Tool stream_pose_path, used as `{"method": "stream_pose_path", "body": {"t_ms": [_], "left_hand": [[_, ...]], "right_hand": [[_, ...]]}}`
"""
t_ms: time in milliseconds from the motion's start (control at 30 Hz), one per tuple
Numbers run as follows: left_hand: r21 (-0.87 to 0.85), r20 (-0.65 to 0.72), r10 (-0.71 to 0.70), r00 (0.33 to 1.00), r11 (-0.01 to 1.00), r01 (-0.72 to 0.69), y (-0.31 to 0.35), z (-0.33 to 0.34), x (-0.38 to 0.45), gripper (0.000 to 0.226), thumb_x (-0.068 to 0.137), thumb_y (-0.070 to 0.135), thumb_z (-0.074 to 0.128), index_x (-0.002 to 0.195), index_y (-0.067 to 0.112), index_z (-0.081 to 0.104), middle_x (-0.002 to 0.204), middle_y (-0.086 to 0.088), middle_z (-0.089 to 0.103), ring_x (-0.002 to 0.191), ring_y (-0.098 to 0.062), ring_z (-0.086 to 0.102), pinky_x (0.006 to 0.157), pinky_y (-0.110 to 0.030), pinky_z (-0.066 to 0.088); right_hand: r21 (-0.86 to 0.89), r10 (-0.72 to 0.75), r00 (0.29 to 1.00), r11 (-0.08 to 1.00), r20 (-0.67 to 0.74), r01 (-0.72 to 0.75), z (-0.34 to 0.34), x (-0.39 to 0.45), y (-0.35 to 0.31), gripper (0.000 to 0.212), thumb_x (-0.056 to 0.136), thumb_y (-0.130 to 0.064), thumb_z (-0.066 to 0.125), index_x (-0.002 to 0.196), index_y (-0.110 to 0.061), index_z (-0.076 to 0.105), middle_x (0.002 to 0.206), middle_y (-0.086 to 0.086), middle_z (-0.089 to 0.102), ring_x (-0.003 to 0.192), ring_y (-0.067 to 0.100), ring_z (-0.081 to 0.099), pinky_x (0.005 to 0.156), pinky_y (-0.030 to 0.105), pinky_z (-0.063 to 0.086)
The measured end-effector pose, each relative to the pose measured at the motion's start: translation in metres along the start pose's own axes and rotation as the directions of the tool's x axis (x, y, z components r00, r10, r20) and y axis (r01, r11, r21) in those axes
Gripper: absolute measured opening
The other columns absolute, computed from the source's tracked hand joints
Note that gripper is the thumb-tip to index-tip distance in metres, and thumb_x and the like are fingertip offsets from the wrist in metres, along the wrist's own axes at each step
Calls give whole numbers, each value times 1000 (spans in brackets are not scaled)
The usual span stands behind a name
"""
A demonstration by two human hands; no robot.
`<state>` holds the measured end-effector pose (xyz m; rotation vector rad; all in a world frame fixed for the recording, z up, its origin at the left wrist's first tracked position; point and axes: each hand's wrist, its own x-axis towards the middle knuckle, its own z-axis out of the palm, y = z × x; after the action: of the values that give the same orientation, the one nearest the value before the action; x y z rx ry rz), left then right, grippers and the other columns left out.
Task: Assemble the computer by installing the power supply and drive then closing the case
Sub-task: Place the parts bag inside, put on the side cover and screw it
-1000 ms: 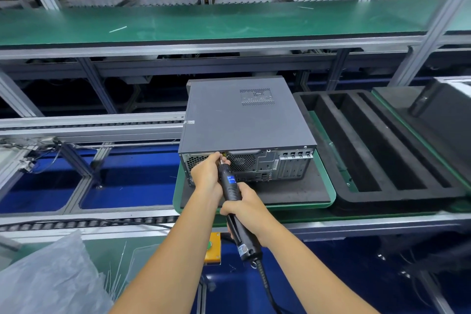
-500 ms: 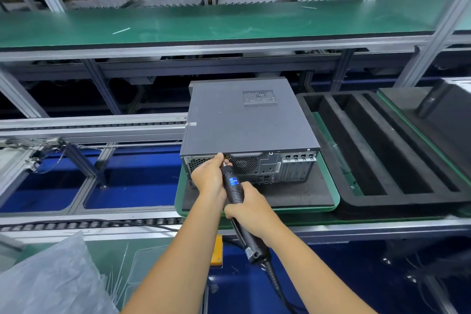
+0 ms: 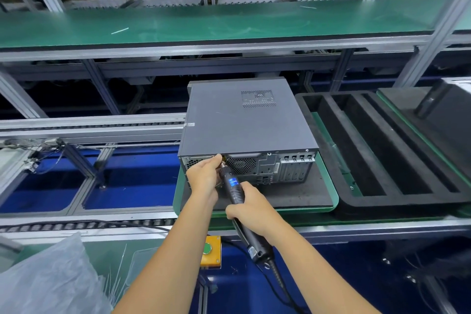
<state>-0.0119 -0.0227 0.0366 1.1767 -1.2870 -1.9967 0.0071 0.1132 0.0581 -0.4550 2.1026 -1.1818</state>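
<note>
At the closed grey metal computer case's (image 3: pixel 244 120) rear panel, her right hand (image 3: pixel 251 211) gripped the black electric screwdriver (image 3: pixel 233 186), angled up-left toward the case, while her left hand (image 3: pixel 204 176) pinched its tip

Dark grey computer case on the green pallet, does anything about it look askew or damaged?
Nothing stands out. The dark grey metal computer case lies flat on the black-matted green pallet, lid closed; the right hand holds the black electric screwdriver to its rear edge.

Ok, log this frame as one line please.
stage: fastening rear of closed computer case | right hand: grips electric screwdriver | left hand: steadies its tip | case on green tray
</note>
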Motion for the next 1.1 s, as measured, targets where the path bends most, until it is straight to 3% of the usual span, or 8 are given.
{"method": "stream_pose_path", "body": {"t_ms": [233,367,533,733,1100], "left_hand": [[53,-10,49,999,997,-48,-1,3,-3,17,82,11,69,65,9,66,67,-4,65,63,-17,58,63,-31,52],[109,-16,91,996,990,-89,-1,6,-6,18,77,10,62,62,8,53,58,-4,46,54,-15,42,50,-26,41],[153,-28,110,994,983,-104,3,7,-4,26,78,10,59,54,11,48,54,-1,45,49,-12,40,44,-21,37],[-37,5,-110,994,993,110,5,6,-5,5,77,9,64,73,8,67,75,-6,69,66,-17,62,67,-32,51],[-63,1,-70,998,996,70,-1,7,-3,11,78,9,62,69,10,67,61,1,68,62,-14,63,64,-30,51]], "right_hand": [[66,-23,999,998,-28,24,8,-1,4,36,71,-18,66,102,-18,48,90,4,54,71,17,52,62,31,48],[46,-36,999,998,-25,37,8,-4,9,36,71,-19,66,101,-21,48,86,0,53,67,13,51,59,27,47],[24,-41,999,999,-35,41,4,-2,10,37,70,-21,68,102,-24,48,88,0,54,68,13,53,58,26,48],[18,-42,998,999,-42,42,7,-1,9,38,71,-20,67,104,-24,47,90,0,54,71,14,54,63,30,50],[-27,-53,998,998,-37,52,4,-2,12,35,74,-19,67,102,-22,46,87,0,53,66,13,49,56,23,44]]}}
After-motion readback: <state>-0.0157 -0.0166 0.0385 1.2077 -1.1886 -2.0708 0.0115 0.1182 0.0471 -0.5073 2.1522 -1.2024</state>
